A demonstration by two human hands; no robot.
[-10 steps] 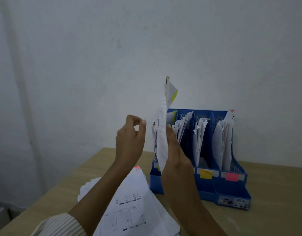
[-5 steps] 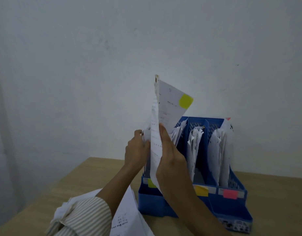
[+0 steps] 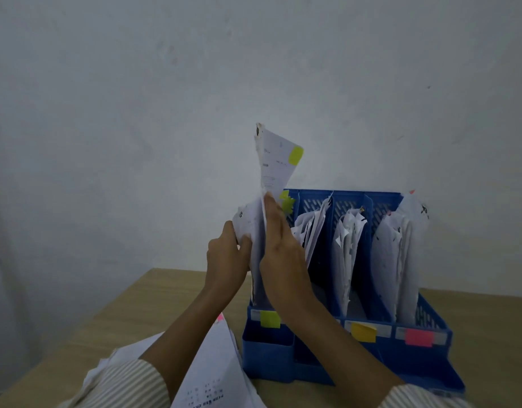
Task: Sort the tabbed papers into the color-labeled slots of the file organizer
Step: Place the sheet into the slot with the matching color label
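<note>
Now | right hand (image 3: 278, 254) flat on yellow-tabbed sheet (image 3: 276, 166) | left hand (image 3: 227, 257) fingers gripping filed papers (image 3: 248, 222) | print unreadable

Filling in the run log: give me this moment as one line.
step: filing paper with yellow-green tab | slot: leftmost, green label | right hand: presses paper | left hand: holds filed papers
</note>
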